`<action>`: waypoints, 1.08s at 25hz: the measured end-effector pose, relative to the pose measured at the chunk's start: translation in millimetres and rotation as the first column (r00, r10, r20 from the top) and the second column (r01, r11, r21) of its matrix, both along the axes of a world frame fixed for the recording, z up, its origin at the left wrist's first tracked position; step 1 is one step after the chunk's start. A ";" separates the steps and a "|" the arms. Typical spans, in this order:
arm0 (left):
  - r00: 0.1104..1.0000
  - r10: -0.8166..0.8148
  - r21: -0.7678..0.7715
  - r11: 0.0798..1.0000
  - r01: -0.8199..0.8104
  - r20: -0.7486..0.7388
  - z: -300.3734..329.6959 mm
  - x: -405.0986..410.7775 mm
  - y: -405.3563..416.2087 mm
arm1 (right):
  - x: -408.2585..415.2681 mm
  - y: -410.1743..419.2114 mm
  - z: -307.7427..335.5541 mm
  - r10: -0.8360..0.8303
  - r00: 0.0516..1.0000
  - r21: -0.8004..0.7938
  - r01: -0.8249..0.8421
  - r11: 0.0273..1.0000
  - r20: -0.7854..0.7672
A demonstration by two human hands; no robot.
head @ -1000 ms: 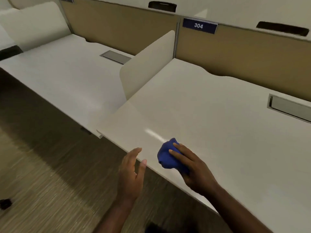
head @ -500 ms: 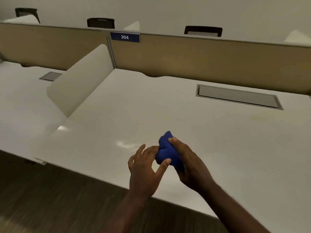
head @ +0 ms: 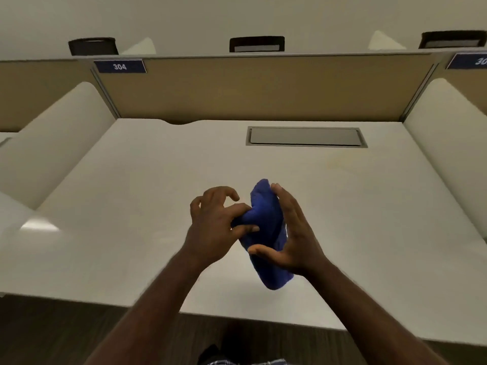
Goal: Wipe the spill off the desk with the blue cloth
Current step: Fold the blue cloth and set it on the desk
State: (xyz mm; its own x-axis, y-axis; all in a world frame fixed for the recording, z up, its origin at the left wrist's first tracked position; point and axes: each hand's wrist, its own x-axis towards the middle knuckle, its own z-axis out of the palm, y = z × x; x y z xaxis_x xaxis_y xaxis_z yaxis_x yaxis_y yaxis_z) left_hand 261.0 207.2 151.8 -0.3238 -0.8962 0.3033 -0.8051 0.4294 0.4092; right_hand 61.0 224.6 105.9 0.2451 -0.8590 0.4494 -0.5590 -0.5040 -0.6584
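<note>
The blue cloth (head: 266, 227) is bunched up and held above the white desk (head: 131, 206), between both hands. My left hand (head: 213, 225) pinches its left side with thumb and forefinger. My right hand (head: 295, 233) cups its right side, fingers along the far edge and thumb under the front. A faint yellowish stain (head: 340, 164), possibly the spill, shows on the desk just below the cable tray; it is too pale to be sure.
A grey cable tray (head: 305, 137) is set into the desk's back. A tan partition (head: 263, 90) with a "304" label (head: 120, 66) closes the back. White side dividers (head: 47, 148) (head: 453, 143) flank the desk. The front edge (head: 237, 318) drops to dark floor.
The view has swung to face desk 304 squarely. My left hand came in from the side and took hold of the cloth. The cloth has been lifted and now hangs longer between both hands.
</note>
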 end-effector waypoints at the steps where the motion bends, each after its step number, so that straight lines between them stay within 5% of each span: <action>1: 0.998 -0.030 -0.027 0.999 0.032 0.061 6.0 -1.3 -8.8 | -12.8 -5.7 2.0 -0.055 0.998 -0.024 0.055 0.998 -0.011; 5: 0.971 -0.131 -0.068 0.987 0.148 0.201 24.1 -9.3 -48.2 | -48.1 -29.8 2.2 -0.191 0.964 -0.160 0.162 0.974 -0.185; 9: 0.950 -0.223 -0.079 0.966 0.245 0.219 29.6 -23.1 -89.7 | -52.8 -54.5 -4.4 -0.294 0.935 -0.259 0.239 0.936 -0.198; 18: 0.941 -0.336 -0.200 0.920 0.337 0.041 24.6 -96.8 -174.0 | -107.8 -88.6 6.9 -0.605 0.767 -0.412 0.490 0.768 -0.215; 27: 0.950 -0.303 -0.186 0.940 0.287 -0.067 -13.6 -236.9 -212.8 | -232.5 -120.0 -6.2 -0.698 0.671 -0.411 0.579 0.704 -0.252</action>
